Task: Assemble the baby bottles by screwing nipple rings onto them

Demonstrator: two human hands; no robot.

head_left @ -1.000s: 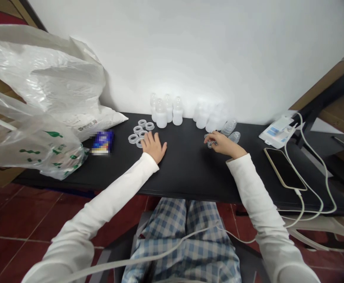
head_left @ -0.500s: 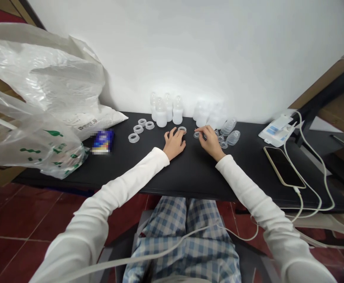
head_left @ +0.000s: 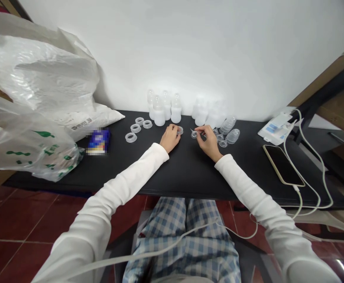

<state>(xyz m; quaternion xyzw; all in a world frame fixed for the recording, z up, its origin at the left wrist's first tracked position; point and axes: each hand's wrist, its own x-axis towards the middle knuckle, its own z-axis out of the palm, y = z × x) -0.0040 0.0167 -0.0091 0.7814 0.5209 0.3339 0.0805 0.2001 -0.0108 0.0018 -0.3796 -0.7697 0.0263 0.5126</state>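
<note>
The left hand [head_left: 170,138], splayed before, now curls onto the clear ring [head_left: 180,130]; the right hand [head_left: 209,140] still pinches a small clear piece [head_left: 194,134].

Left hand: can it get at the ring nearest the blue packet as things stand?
Probably yes. That loose ring lies on bare table left of the left hand, nothing between. But it pinches a second ring, so a grab looks awkward.

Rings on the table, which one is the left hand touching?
The ring that the left hand curls around, just before the bottles. The other four rings lie farther left, untouched.
</note>
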